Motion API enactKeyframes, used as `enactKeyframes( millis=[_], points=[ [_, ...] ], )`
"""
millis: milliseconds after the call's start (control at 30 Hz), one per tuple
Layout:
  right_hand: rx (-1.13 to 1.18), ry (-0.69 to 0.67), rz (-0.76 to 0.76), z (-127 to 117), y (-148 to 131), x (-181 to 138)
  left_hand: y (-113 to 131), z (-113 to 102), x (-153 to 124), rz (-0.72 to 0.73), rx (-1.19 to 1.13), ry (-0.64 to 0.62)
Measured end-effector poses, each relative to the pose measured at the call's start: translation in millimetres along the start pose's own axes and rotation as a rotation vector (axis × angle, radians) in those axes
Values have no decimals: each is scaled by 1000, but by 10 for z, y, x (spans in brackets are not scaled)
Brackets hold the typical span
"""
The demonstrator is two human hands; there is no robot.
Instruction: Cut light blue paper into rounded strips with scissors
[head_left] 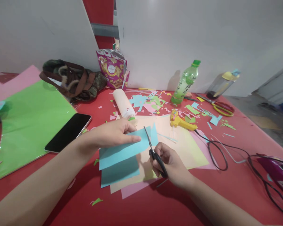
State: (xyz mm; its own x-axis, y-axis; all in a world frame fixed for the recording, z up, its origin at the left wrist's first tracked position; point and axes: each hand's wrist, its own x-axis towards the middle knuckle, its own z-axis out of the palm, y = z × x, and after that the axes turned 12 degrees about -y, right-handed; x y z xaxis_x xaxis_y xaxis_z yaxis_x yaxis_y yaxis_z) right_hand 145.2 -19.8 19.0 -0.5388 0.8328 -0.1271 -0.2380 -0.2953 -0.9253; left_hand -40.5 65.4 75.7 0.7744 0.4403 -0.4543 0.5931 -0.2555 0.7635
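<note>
My left hand (114, 132) pinches a light blue sheet of paper (122, 150) and holds it a little above the red table (136, 204). My right hand (171, 163) grips black-handled scissors (153, 150), whose blades point up and away into the right edge of the blue sheet. Under the sheet lies a stack of cream, yellow and pink papers (179, 147).
A black phone (68, 131) lies on a green sheet (30, 122) at left, with a bag (73, 78) and a snack packet (113, 67) behind. A white glue bottle (124, 103), yellow glue gun (180, 121), green bottle (186, 81), red-yellow scissors (223, 108), black cables (226, 153) and paper scraps lie around.
</note>
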Motion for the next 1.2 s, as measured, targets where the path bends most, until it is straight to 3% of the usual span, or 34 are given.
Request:
enactKeyframes(
  millis=[233,433,733,933,1200],
  points=[
    [20,73,-80,-40,32,24,6,27,24,8,24,32],
    [47,28,-208,-68,79,27,38,71,52,6,25,22],
    [-48,158,-166,-35,-9,13,100,289,169,-6,221,-35],
    [-69,115,-87,-29,14,23,77,403,236,99,296,-67],
    [-43,362,-95,-81,6,99,-2,195,168,-30,364,30]
  ],
)
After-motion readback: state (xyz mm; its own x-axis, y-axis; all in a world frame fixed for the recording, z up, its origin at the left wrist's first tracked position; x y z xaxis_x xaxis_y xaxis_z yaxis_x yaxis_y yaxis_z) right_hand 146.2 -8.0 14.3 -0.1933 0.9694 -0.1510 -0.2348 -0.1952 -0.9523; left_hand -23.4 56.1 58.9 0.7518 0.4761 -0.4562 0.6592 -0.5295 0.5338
